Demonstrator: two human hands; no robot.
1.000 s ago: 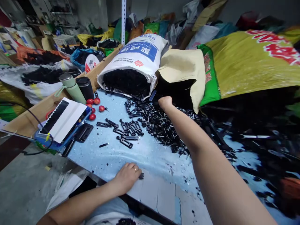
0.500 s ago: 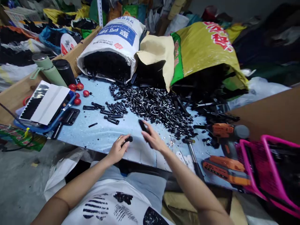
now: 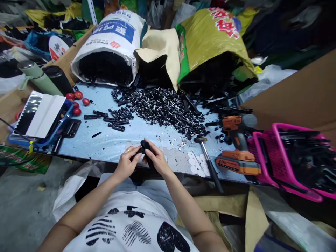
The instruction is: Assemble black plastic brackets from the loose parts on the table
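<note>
Just above the table's front edge, my left hand [image 3: 127,161] and my right hand [image 3: 157,158] are together, fingers closed. Between them are black plastic parts [image 3: 144,144] that touch at a rounded end. The left hand grips a short black part, mostly covered by the fingers. A longer black piece [image 3: 150,161] runs down under the right hand's fingers. The exact kind of these parts cannot be made out. Beyond the hands lies a big heap of small black pieces with metal pins [image 3: 168,108]. Several black jointed parts [image 3: 117,120] lie to its left.
Right of my hands are a hammer [image 3: 210,162], an orange cordless drill [image 3: 236,140] and a pink basket [image 3: 278,140] of black parts. Open sacks, white [image 3: 107,38] and yellow [image 3: 207,38], stand behind the heap. At left are red fruits [image 3: 85,102], a blue tray [image 3: 47,141] and a green bottle [image 3: 39,78].
My right hand has moved left and down to meet my left hand, bringing its black piece against the other. The camera view has turned slightly right.
</note>
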